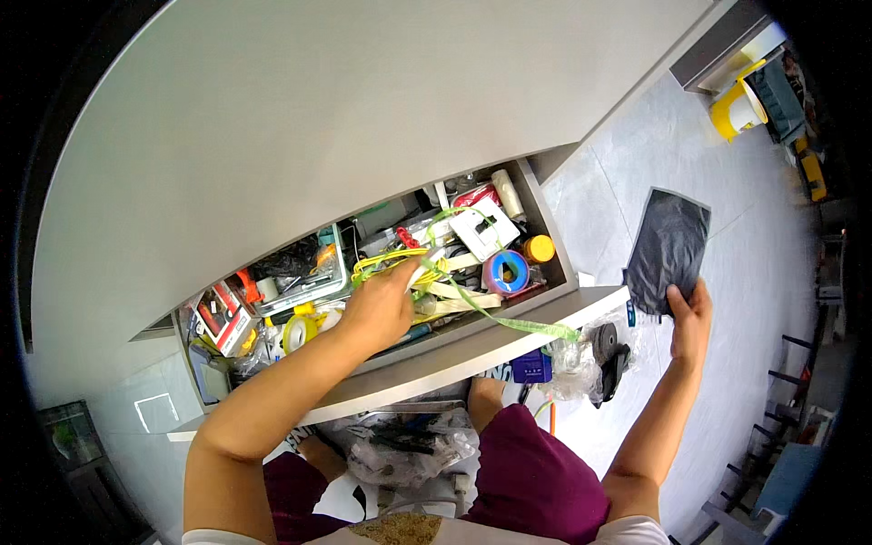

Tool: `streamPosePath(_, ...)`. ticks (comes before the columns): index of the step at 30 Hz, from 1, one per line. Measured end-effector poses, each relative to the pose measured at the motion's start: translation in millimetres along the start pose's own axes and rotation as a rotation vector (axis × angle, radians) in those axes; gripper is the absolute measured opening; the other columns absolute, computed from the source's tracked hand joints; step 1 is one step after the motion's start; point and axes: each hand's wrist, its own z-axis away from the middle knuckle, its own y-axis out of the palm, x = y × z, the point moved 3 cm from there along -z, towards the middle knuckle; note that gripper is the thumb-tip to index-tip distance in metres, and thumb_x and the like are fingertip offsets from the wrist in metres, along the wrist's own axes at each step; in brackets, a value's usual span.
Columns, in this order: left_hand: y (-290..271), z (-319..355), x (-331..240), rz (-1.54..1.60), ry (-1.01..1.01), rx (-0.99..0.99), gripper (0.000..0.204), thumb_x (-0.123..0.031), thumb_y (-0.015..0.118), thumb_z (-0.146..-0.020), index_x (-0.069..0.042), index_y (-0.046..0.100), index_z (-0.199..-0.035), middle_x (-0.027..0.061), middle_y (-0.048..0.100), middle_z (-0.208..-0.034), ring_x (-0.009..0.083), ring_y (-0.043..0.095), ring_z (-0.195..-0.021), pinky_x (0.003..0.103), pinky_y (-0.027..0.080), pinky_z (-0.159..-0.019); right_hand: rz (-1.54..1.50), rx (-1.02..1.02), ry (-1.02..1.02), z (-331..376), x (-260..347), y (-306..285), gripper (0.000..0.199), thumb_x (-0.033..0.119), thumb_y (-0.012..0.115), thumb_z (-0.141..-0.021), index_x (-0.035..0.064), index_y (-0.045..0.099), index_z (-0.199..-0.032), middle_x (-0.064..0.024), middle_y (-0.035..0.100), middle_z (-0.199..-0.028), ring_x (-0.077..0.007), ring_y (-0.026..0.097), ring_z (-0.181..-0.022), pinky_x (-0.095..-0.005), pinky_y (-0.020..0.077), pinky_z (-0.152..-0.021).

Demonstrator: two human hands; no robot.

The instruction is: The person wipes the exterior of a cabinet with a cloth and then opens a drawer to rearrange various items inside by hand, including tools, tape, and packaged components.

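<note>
My left hand [380, 307] reaches into an open drawer [400, 381], its fingers closed on a looped bundle of yellow cord [392, 261]. A slim white piece shows at the fingertips; I cannot tell what it is. From beside this bundle a light green ribbon [527, 327] runs over the drawer's front edge. Off to the right, above the floor, my right hand [690, 318] grips the lower corner of a flat black plastic pouch [670, 250]. Near the left hand in the drawer are a white square wall plate [485, 229], a blue-rimmed tape roll [506, 272] and an orange-yellow capped jar [540, 249].
A clear plastic tray [341, 259] and a red-and-white package [221, 318] fill the drawer's left part. Below its front lie clear plastic bags [409, 450], a purple-blue box [532, 367] and a black roll [603, 343]. A yellow-and-white bucket [738, 111] stands far right.
</note>
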Motion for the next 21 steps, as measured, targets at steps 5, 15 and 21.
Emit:
streamPosePath(5,-14,-9,-80,0.415,0.391,-0.146,0.036,-0.006,0.054,-0.084,0.0,0.052,-0.119,0.0171,0.056,-0.098,0.032,0.057,-0.089,0.037,0.045,-0.08,0.646,-0.141,0.068,42,-45,-19,0.049,0.003,0.061,-0.082,-0.0028,0.047,-0.128,-0.0195,0.055,-0.123,-0.0267,0.053,-0.114,-0.0382,0.0406,-0.095)
streamPosePath(15,36,17,-213,0.936,0.412,0.215,0.056,-0.011,0.059,-0.082,0.008,0.033,-0.128,0.0288,0.052,-0.115,0.0416,0.051,-0.109,0.044,0.042,-0.092,-0.201,0.227,-0.173,95,33,38,0.085,0.004,0.077,-0.068,0.0021,0.032,-0.14,-0.0169,0.053,-0.125,-0.024,0.055,-0.11,-0.0346,0.0465,-0.091)
streamPosePath(21,-12,0,-147,0.506,0.316,0.237,0.028,-0.017,0.066,-0.081,0.0,0.062,-0.103,0.0156,0.066,-0.093,0.0252,0.066,-0.086,0.034,0.051,-0.076,0.425,0.319,0.212,66,-72,-35,0.058,-0.003,0.068,-0.07,0.0095,0.056,-0.125,-0.0167,0.051,-0.125,-0.0238,0.048,-0.118,-0.0351,0.0413,-0.097)
